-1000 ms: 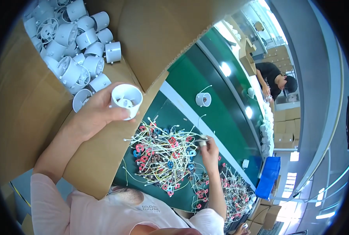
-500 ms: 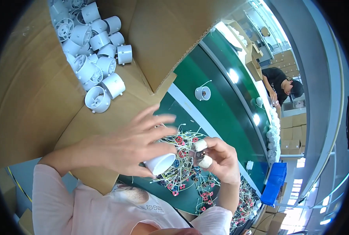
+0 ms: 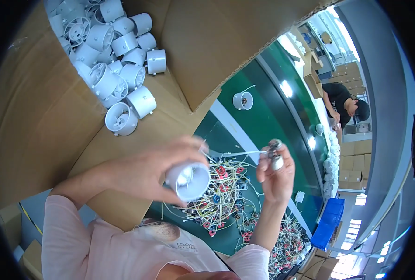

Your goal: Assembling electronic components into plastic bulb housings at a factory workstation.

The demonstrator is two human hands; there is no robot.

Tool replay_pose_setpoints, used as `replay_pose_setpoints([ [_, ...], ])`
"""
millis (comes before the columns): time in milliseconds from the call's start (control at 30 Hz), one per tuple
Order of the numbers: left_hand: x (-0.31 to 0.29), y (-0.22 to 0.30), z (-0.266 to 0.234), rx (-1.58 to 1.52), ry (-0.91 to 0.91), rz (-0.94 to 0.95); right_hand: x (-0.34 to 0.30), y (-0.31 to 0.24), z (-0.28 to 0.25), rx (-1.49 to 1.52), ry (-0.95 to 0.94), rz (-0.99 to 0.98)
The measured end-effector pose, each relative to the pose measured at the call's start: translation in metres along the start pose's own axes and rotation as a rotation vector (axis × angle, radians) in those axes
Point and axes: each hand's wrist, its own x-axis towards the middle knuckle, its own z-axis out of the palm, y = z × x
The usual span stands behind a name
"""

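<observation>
My left hand (image 3: pixel 154 165), blurred by motion, is wrapped round a white plastic cylinder housing (image 3: pixel 193 186) whose open end faces up. To its right, above the belt, my right hand (image 3: pixel 280 175) pinches a small dark part (image 3: pixel 273 145) between covered fingertips; its exact kind is too small to tell. A white cable (image 3: pixel 240 153) stretches from that part toward the housing, its far end blurred near my left fingers. Below both hands lies a tangled heap of wired parts (image 3: pixel 214 205) with red, blue and pale pieces.
A large cardboard box (image 3: pixel 203 46) at upper left holds many white housings (image 3: pixel 123 44). One housing with a cable (image 3: pixel 243 101) stands on the green belt (image 3: pixel 268 112). A blue bin (image 3: pixel 328 224) is at right. A co-worker (image 3: pixel 342 105) bends over the far side.
My right hand has moved right and up with the small part, and a white cable now stretches between the hands. The housing in my left hand has tipped, showing its open end.
</observation>
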Motion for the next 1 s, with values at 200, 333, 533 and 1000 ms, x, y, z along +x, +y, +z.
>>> replay_pose_setpoints([
  [200, 0.001, -0.015, -0.001, -0.058, 0.408, -0.197, 0.0, 0.001, -0.012, 0.221, 0.003, -0.021],
  [333, 0.005, -0.012, 0.002, -0.053, 0.436, -0.265, -0.003, 0.009, 0.003, 0.397, -0.116, 0.069],
  [533, 0.004, -0.029, -0.001, 0.022, 0.386, -0.139, 0.002, 0.005, 0.016, 0.352, -0.064, 0.134],
  [1000, 0.004, -0.033, -0.005, 0.225, 0.372, -0.115, 0.016, 0.028, 0.034, 0.315, 0.032, 0.071],
])
